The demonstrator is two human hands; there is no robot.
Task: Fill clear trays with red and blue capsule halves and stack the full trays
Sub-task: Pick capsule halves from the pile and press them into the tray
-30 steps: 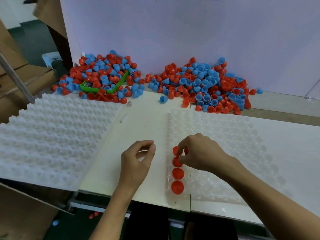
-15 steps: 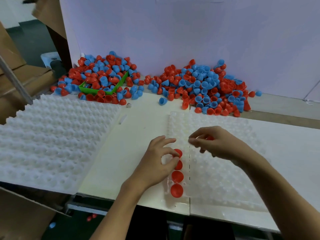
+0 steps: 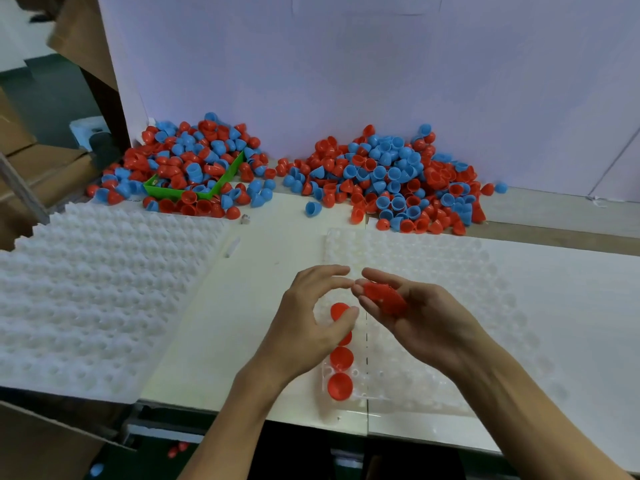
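Head view: my right hand (image 3: 415, 317) cupped red capsule halves (image 3: 384, 299), fingers curled round them, above the clear tray (image 3: 433, 341) on the bench (image 3: 242, 323). My left hand (image 3: 308, 327) hovered beside it, fingers loosely bent, holding nothing, over the tray's four seated red halves (image 3: 341, 386).

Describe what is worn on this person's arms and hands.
Nothing is worn that shows. The left hand and right hand are bare, with no gloves, rings, watch or bracelets visible. Both forearms are uncovered down to the frame's lower edge, with no sleeve in view. Fingernails look short and unpainted.
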